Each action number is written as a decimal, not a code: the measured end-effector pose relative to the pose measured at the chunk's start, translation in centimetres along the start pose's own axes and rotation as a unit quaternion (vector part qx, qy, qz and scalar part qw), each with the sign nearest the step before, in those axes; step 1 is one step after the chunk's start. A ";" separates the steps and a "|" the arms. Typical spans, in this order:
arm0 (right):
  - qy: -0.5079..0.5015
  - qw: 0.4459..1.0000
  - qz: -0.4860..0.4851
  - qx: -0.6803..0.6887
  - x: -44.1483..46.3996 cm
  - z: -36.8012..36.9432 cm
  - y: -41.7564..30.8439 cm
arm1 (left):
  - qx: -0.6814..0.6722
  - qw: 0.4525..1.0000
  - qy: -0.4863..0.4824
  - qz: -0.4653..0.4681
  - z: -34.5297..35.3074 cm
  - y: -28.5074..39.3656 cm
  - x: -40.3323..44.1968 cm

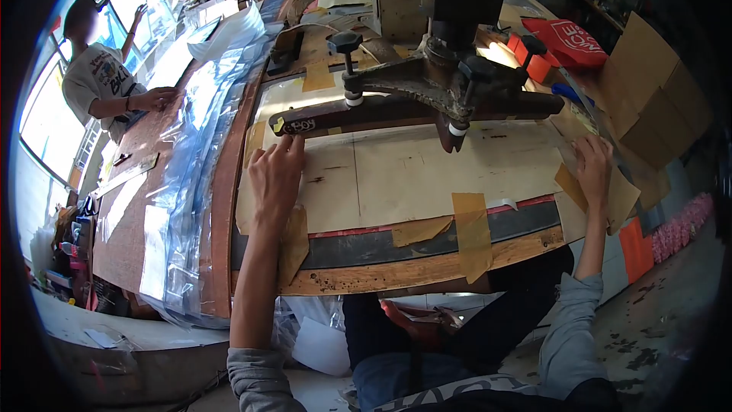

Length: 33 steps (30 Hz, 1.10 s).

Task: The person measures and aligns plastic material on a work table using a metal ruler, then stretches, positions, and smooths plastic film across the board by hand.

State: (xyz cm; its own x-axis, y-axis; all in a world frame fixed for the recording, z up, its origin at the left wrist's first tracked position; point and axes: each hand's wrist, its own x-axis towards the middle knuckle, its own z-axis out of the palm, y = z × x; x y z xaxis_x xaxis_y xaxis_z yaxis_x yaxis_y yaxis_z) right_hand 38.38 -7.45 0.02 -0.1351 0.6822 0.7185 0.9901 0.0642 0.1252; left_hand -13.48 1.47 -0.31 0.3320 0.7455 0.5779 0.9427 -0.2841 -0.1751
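Dark bar [381,111], long and round-ended, spans between the hands over a flat, pale sheet [427,172]; left hand [276,175] bends at its near end, right hand [595,168] curls beyond the other, whether gripping I cannot tell

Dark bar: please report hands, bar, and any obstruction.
Left hand by marked end of dark bar. Right hand near right end of pale sheet. Metal bracket above bar may obstruct.

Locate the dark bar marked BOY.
In the head view, the dark bar crosses the upper centre beneath the metal bracket, its marked end on the left, close to the left hand.
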 end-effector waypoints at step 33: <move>0.076 0.985 0.048 -0.150 0.4 -0.2 -0.4 | 0.045 0.999 0.019 0.002 0.8 0.3 -0.4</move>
State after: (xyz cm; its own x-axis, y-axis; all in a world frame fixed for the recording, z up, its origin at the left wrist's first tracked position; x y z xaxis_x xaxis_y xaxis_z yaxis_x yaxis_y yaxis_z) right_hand 37.89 -7.37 0.37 -0.0685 0.5570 0.8277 0.9452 -0.2292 0.2324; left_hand -13.27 1.55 -1.21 0.3367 0.7208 0.6058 0.9408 -0.2313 -0.2477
